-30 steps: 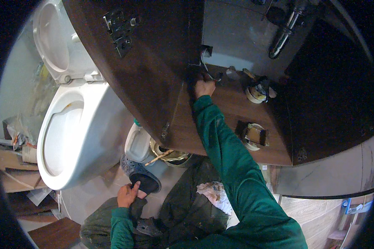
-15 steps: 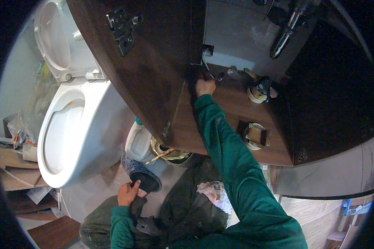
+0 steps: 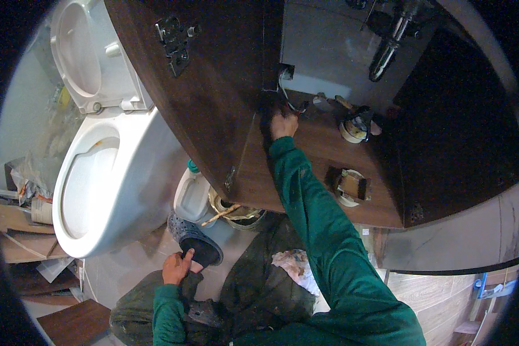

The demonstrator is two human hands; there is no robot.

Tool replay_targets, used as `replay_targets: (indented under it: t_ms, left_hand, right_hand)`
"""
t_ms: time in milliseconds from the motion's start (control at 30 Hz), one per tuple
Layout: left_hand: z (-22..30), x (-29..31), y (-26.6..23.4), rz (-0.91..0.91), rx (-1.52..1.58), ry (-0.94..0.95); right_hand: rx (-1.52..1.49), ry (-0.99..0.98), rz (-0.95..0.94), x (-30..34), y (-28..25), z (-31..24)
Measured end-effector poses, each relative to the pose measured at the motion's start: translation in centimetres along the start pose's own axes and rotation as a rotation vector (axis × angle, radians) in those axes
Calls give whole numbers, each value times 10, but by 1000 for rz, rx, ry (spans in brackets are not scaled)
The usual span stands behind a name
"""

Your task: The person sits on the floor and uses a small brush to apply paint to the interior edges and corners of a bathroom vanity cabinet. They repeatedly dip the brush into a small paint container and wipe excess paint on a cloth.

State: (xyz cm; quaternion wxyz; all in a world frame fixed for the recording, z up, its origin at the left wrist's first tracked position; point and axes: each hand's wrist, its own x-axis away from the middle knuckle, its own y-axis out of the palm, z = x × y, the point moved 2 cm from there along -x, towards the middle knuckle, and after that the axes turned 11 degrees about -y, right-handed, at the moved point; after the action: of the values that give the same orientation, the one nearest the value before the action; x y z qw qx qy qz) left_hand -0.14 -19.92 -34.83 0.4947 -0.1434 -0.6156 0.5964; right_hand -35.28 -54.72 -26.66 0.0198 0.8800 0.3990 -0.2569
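Note:
My right hand reaches deep into the dark brown cabinet, its fingers curled down by the inner left corner. What they grip, if anything, is lost in shadow. Just beyond it, thin wires hang from a wall box. My left hand is low at the left, fingers curled and thumb stretched out beside the heel of a dark clog on my foot; whether it grips anything is hidden. On the cabinet floor are a round pale container with dark items in it and a pale ring-shaped piece around a brown square.
A white toilet with raised lid stands left of the open cabinet door. Below the door are a white jug and a bucket with a wooden stick. A chrome drain pipe hangs inside. Boards lie lower left.
The view has shifted slightly. My right hand stays in the cabinet corner with little visible movement, and my left hand keeps its place by the clog.

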Motion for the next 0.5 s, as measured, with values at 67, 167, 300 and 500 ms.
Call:
replay_targets:
  t_ms: [67,167,300,500]
  left_hand:
    - [1,1,-1,-12,6,-17]
    - [4,4,-4,0,8,-4]
    - [4,3,-4,-14,5,8]
    - [3,1,-2,1,4,21]
  right_hand:
    - [-4,11,-21,3,-3,0]
    - [-14,35,-63,5,-6,3]
    - [15,170,-69,3,-6,13]
    - [-18,171,-21,-6,9,25]
